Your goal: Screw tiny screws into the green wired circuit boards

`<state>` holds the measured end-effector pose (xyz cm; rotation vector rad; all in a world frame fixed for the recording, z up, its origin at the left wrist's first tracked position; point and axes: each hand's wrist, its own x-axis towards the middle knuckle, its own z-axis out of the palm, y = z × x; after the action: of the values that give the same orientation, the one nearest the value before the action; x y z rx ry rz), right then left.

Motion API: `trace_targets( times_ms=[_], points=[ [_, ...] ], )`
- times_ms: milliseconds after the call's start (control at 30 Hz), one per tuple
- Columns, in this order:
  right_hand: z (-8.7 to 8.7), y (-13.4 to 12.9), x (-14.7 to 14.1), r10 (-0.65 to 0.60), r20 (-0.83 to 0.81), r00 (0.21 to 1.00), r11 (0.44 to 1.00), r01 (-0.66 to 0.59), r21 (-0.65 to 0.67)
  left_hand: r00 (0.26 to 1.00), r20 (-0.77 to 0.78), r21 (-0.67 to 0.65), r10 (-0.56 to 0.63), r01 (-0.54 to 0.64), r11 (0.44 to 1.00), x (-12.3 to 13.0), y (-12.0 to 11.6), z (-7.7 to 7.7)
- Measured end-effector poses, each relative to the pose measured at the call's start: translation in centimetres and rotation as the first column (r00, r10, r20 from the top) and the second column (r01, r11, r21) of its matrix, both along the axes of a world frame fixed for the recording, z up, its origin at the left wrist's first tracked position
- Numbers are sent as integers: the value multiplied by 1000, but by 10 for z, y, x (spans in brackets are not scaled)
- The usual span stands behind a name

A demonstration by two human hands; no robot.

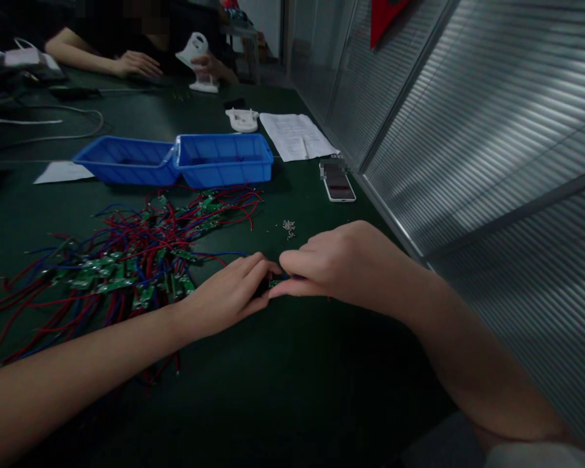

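Between my two hands is a small green circuit board [274, 283], mostly covered by the fingers. My left hand [234, 286] pinches it from the left. My right hand [331, 263] is closed at its other side, thumb and forefinger together, with a bit of blue wire showing between them. Left of my hands spreads a tangled pile of green circuit boards [110, 270] with red and blue wires. Just beyond my fingers lies a little heap of small metal parts [288, 227], perhaps screws.
Two blue bins [224, 170] stand behind the pile. A phone [338, 182] and printed paper [295, 135] lie near the glass partition [448, 143] on the right. Across the table [292, 390], a person's hand [207, 67] holds a white plastic device [195, 49].
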<state>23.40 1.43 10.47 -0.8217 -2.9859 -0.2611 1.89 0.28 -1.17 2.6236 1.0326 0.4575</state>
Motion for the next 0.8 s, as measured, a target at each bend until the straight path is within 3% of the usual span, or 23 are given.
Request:
trace_targets(
  times_ms=[100, 233, 333, 533, 667, 733, 800],
  points=[
    [-2, 2, -1, -58, -34, 998, 997, 56, -46, 1000, -21, -36, 8, -9, 999, 2, 1, 1],
    [-1, 4, 0, -96, -140, 986, 965, 58, -254, 999, -42, -33, 17, -18, 999, 3, 1, 3],
    [2, 4, 2, -118, -142, 983, 944, 66, -324, 998, -56, -12, 19, -20, 1000, 3, 0, 3],
    [2, 5, 4, -95, -43, 995, 980, 86, -181, 999, -48, 74, 11, -8, 997, 2, -1, 0],
    [-1, 11, 3, -157, -30, 987, 985, 155, -70, 998, -62, 80, 13, -8, 997, 1, -1, -1],
    [-4, 13, 3, -199, -47, 979, 977, 195, -87, 997, -71, 71, 12, -6, 997, 1, -1, 0],
    [-5, 14, 3, -194, -85, 977, 965, 174, -198, 997, -74, 45, 16, -13, 999, 2, -2, 1]
  ],
)
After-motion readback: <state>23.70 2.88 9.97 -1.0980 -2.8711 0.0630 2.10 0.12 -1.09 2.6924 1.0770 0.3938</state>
